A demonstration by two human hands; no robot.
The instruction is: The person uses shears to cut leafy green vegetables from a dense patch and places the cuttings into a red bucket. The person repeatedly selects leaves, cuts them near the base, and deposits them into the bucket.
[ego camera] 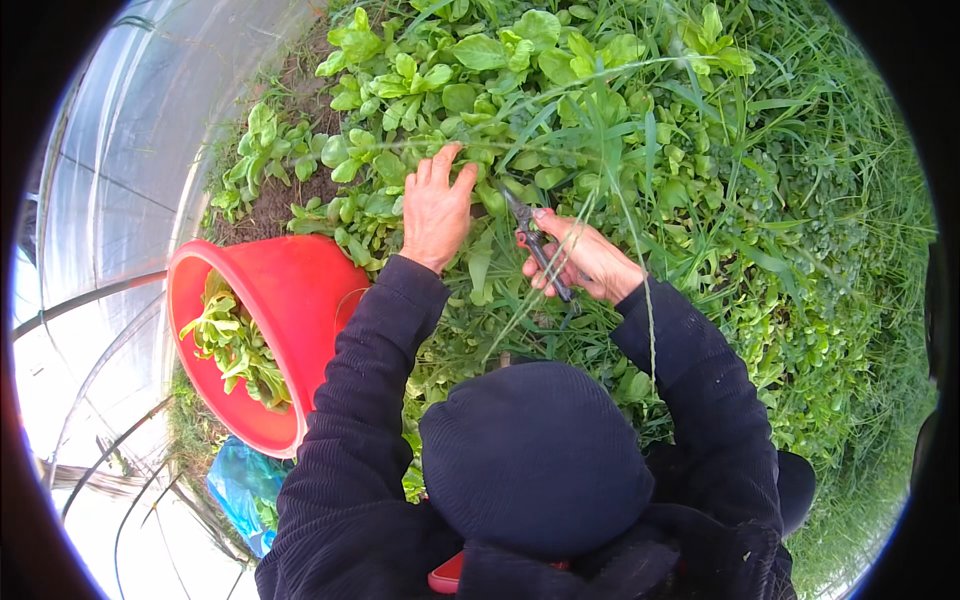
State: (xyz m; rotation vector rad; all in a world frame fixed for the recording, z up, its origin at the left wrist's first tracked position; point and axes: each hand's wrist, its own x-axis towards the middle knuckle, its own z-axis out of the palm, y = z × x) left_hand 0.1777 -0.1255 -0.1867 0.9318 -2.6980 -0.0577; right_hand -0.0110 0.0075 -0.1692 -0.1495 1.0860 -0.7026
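Observation:
Low leafy green plants point(480, 56) spread before me. Among their leaves my left hand point(439, 202) reaches down with its back up; its fingertips are partly hidden in the foliage, so I cannot tell whether they grip a leaf. My right hand point(589, 255) is closed around the dark handles of a pair of pruning shears point(534, 238) with red parts near the pivot. The shears' blades point up and left into the plants, a short way right of my left hand. At my left side a red plastic bucket point(322, 277) leans, holding cut leafy greens point(236, 341).
Clear plastic sheeting point(127, 150) on curved frame bars point(94, 296) rises at the left. A blue plastic bag point(244, 487) with greenery lies below the bucket. Tall grass point(817, 180) grows thick at the right, and long grass stalks point(634, 225) cross above my right hand.

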